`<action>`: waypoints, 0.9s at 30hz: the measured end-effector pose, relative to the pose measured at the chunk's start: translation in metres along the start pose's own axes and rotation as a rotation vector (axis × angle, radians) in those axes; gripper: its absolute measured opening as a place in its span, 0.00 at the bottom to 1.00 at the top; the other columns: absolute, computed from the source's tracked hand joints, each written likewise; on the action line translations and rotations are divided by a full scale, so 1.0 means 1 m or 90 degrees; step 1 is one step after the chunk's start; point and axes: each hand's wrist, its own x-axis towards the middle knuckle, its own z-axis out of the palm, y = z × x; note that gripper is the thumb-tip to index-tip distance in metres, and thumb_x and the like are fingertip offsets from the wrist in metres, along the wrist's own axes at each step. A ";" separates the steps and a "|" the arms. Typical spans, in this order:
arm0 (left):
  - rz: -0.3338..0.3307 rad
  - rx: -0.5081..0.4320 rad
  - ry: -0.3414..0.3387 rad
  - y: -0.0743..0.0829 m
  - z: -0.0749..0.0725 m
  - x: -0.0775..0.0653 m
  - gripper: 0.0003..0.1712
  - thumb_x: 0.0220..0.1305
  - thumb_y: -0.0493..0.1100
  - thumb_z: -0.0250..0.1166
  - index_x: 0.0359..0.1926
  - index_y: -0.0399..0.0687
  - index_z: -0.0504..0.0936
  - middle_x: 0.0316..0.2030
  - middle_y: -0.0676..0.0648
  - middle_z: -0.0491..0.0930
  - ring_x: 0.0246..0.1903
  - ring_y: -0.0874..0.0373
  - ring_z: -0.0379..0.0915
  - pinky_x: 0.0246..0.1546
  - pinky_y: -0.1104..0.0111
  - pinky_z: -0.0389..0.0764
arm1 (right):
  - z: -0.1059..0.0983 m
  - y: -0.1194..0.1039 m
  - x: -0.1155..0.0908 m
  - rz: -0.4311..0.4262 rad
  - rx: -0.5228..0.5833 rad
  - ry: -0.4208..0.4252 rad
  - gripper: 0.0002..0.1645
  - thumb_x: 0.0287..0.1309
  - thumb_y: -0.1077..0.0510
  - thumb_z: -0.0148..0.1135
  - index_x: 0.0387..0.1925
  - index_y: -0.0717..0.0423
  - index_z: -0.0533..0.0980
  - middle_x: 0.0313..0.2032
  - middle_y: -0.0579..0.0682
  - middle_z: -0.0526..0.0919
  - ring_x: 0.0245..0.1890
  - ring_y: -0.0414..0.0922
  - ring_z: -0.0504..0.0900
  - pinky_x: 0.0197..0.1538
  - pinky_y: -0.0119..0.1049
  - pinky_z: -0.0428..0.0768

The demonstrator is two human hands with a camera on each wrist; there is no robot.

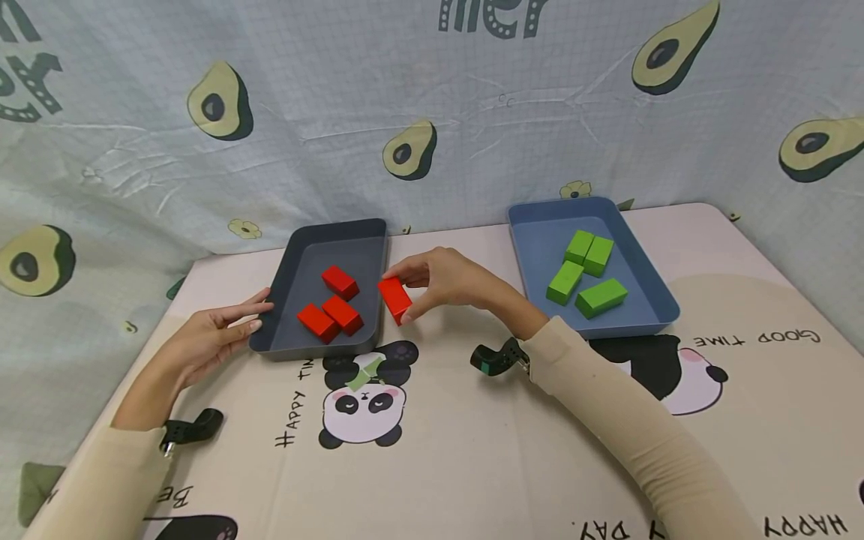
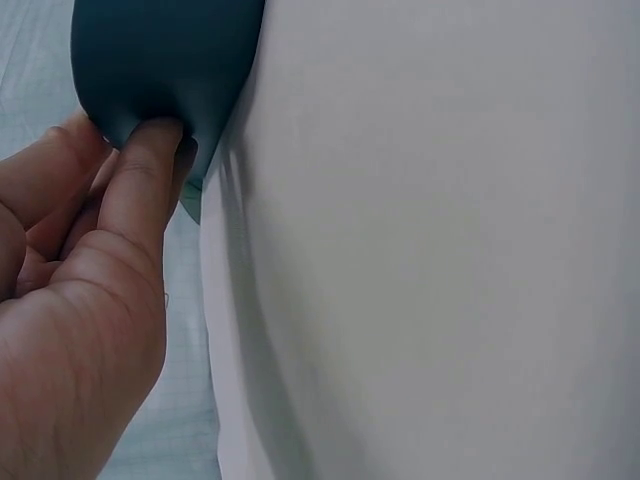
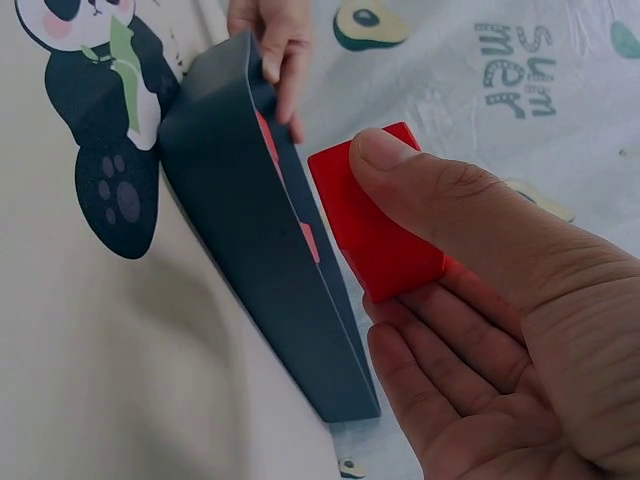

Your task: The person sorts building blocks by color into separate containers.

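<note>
My right hand [image 1: 448,281] pinches a red block [image 1: 394,300] between thumb and fingers, just off the right side of the dark grey tray [image 1: 270,341]. In the right wrist view the thumb lies across the face of the red block [image 3: 385,220], above the tray's rim [image 3: 300,215]. Three more red blocks [image 1: 340,282] lie inside that tray. At its left side, my left hand [image 1: 205,341] holds the rim, fingertips over the edge and thumb lower on the wall. The left wrist view shows these fingers [image 2: 145,190] against the tray's outer wall [image 2: 165,60].
A blue tray [image 1: 533,232] stands at the back right, with several green blocks [image 1: 601,298] in it. The table cover [image 1: 445,442] carries panda prints and lettering. Behind the trays hangs a curtain [image 1: 304,90] with avocado prints.
</note>
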 end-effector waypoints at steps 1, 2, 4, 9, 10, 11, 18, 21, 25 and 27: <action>0.001 -0.003 -0.001 0.000 0.000 0.000 0.33 0.73 0.35 0.62 0.73 0.32 0.61 0.81 0.49 0.40 0.66 0.82 0.59 0.55 0.82 0.75 | 0.000 0.000 0.000 0.002 0.003 0.000 0.39 0.44 0.60 0.84 0.61 0.46 0.81 0.59 0.41 0.82 0.64 0.47 0.78 0.66 0.34 0.75; 0.001 -0.004 -0.001 -0.001 0.000 0.000 0.33 0.73 0.35 0.62 0.73 0.32 0.61 0.81 0.49 0.40 0.66 0.82 0.59 0.55 0.82 0.75 | 0.000 0.000 0.000 0.004 0.004 -0.001 0.39 0.44 0.60 0.84 0.61 0.46 0.81 0.59 0.41 0.83 0.64 0.47 0.78 0.66 0.34 0.75; 0.003 -0.007 -0.001 -0.001 -0.001 0.000 0.33 0.73 0.35 0.62 0.73 0.32 0.61 0.81 0.49 0.40 0.65 0.82 0.60 0.55 0.82 0.75 | 0.000 -0.001 0.000 0.007 0.007 -0.003 0.39 0.44 0.60 0.84 0.61 0.46 0.81 0.59 0.42 0.83 0.64 0.48 0.78 0.66 0.35 0.75; 0.007 -0.015 -0.002 -0.003 -0.001 0.001 0.33 0.73 0.34 0.61 0.73 0.32 0.61 0.81 0.49 0.40 0.64 0.83 0.61 0.55 0.81 0.75 | 0.001 -0.004 0.000 0.008 0.004 -0.004 0.39 0.44 0.60 0.84 0.61 0.47 0.81 0.60 0.43 0.82 0.64 0.48 0.78 0.66 0.34 0.75; 0.006 -0.020 -0.002 -0.002 -0.001 0.001 0.32 0.73 0.34 0.61 0.73 0.33 0.62 0.81 0.49 0.40 0.66 0.81 0.60 0.55 0.81 0.75 | 0.001 -0.004 0.000 0.007 0.003 -0.004 0.39 0.44 0.60 0.84 0.62 0.47 0.81 0.60 0.43 0.82 0.64 0.48 0.78 0.66 0.34 0.75; 0.005 -0.025 -0.004 -0.002 -0.002 0.001 0.31 0.73 0.34 0.61 0.73 0.34 0.63 0.81 0.49 0.40 0.67 0.80 0.59 0.56 0.81 0.75 | 0.001 -0.004 0.000 0.009 0.004 -0.004 0.39 0.44 0.60 0.84 0.62 0.47 0.81 0.60 0.43 0.82 0.64 0.47 0.78 0.66 0.34 0.75; 0.006 -0.051 -0.010 -0.002 -0.002 0.000 0.28 0.73 0.32 0.60 0.72 0.39 0.69 0.81 0.47 0.38 0.74 0.71 0.50 0.55 0.81 0.76 | 0.002 -0.005 0.001 0.012 0.020 -0.003 0.39 0.43 0.61 0.84 0.61 0.46 0.81 0.60 0.42 0.82 0.64 0.48 0.78 0.68 0.40 0.75; 0.004 -0.050 -0.007 -0.002 -0.002 0.001 0.29 0.73 0.33 0.61 0.72 0.38 0.68 0.81 0.48 0.38 0.72 0.73 0.53 0.56 0.81 0.75 | 0.002 -0.005 0.002 0.009 0.021 -0.003 0.39 0.43 0.60 0.84 0.61 0.46 0.81 0.60 0.42 0.82 0.65 0.49 0.78 0.68 0.41 0.74; 0.001 -0.044 -0.002 -0.002 -0.001 0.001 0.30 0.73 0.33 0.61 0.72 0.35 0.66 0.81 0.48 0.39 0.69 0.77 0.58 0.56 0.81 0.75 | 0.002 -0.006 0.003 0.004 0.011 0.001 0.39 0.43 0.60 0.85 0.61 0.46 0.81 0.60 0.42 0.82 0.64 0.48 0.79 0.67 0.39 0.76; 0.002 -0.044 -0.001 -0.002 -0.001 0.001 0.30 0.73 0.33 0.61 0.72 0.36 0.66 0.81 0.48 0.39 0.69 0.77 0.58 0.56 0.81 0.75 | 0.002 -0.007 0.003 0.003 0.008 0.002 0.39 0.43 0.60 0.85 0.61 0.46 0.81 0.60 0.43 0.82 0.63 0.46 0.79 0.66 0.39 0.76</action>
